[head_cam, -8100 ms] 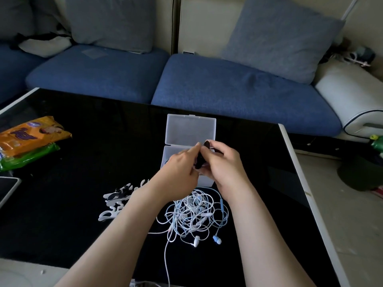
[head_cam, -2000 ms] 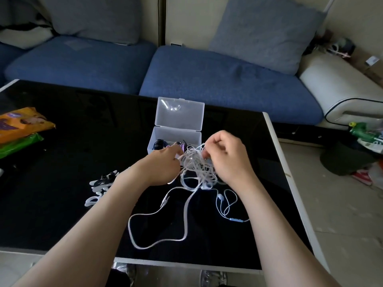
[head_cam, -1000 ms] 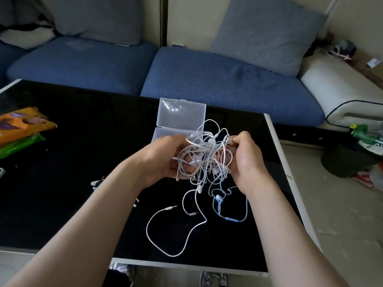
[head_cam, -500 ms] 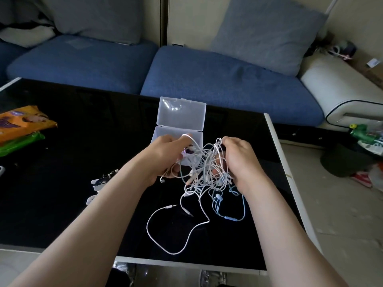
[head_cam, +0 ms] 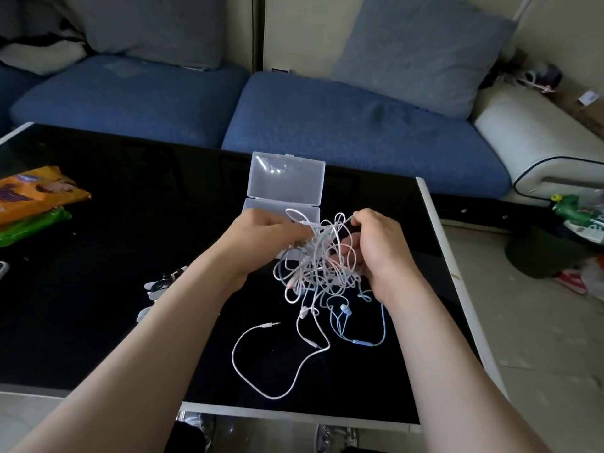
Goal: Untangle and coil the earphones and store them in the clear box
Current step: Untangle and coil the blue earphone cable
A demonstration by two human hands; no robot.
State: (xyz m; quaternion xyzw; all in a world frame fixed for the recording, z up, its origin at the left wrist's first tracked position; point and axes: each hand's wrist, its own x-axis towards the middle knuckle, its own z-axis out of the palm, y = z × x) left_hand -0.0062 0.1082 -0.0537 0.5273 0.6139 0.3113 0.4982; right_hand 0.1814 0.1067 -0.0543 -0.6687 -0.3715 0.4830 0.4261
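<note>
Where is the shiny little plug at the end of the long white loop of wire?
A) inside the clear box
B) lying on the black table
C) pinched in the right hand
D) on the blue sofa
B: the plug lies bare on the black table, below the tangled earphones that the left hand and right hand grip.

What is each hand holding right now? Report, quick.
Left hand: grips the earphone tangle, lifted above the table.
Right hand: pinches a cord at the top of the same tangle.
</note>
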